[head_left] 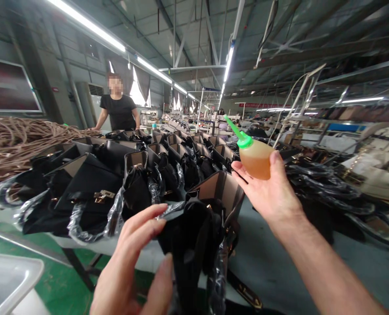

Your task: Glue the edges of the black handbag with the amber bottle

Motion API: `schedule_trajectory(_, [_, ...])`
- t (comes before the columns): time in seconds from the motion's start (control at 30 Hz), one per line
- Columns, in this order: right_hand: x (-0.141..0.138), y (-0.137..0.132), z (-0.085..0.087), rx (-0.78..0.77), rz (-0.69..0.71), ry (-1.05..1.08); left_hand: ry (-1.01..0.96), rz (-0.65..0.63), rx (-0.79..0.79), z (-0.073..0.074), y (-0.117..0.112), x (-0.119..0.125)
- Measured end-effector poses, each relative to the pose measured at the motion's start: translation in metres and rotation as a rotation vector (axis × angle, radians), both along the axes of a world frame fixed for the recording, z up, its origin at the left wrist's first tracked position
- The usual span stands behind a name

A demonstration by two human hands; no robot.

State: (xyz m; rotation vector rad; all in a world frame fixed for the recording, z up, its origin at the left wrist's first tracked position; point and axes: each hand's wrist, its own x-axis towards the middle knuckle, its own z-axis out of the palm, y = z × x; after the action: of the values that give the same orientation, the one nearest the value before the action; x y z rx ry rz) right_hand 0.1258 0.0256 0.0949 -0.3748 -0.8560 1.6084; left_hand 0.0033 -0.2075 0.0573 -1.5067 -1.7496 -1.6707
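My right hand [273, 192] is raised and closed around a squeeze bottle [255, 164]. The bottle is translucent, partly filled with amber liquid, and tilted; its green cap and long spout point up and left. My left hand [135, 267] is at the near edge of a black handbag [187, 245], with thumb and fingers apart beside the dark fabric. I cannot tell how firmly the fingertips touch it. The bag stands upright with its mouth open, a beige-and-dark flap [219, 192] raised behind. A plastic-wrapped handle [219, 271] hangs at its side.
Several black handbags [92, 183] with wrapped handles crowd the table [263, 262]. More wrapped handles [325, 183] lie at right. Brown straps [33, 144] are heaped at far left. A white bin [13, 280] stands at lower left. Another person [118, 109] stands behind the table.
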Motion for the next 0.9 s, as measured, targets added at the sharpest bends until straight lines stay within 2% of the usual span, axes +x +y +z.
schedule_trajectory(0.07, [-0.001, 0.0, 0.0, 0.014, 0.0, 0.005, 0.162, -0.084, 0.03, 0.009, -0.004, 0.01])
schedule_trajectory(0.13, [-0.002, -0.001, 0.0, 0.026, 0.003, 0.01, 0.257, -0.187, -0.061, 0.018, -0.001, 0.012])
schedule_trajectory(0.2, [-0.002, -0.002, 0.001, 0.027, 0.001, 0.014, 0.268, -0.263, -0.204, 0.026, 0.011, 0.009])
schedule_trajectory(0.33, [-0.003, -0.002, 0.001, 0.026, -0.005, 0.017, 0.208, -0.27, -0.545, 0.036, 0.038, -0.002])
schedule_trajectory(0.4, [-0.003, -0.002, 0.001, 0.028, -0.005, 0.015, 0.235, -0.311, -0.734, 0.039, 0.047, -0.006])
schedule_trajectory(0.47, [-0.002, -0.002, 0.0, 0.031, -0.001, 0.012, 0.303, -0.383, -0.841, 0.041, 0.051, -0.009])
schedule_trajectory(0.63, [-0.002, -0.001, 0.0, 0.026, 0.011, -0.005, 0.512, -0.472, -0.909, 0.038, 0.055, -0.015])
schedule_trajectory(0.9, [0.001, -0.005, 0.002, 0.045, -0.001, -0.02, 0.754, -0.36, -1.028, 0.028, 0.064, -0.021])
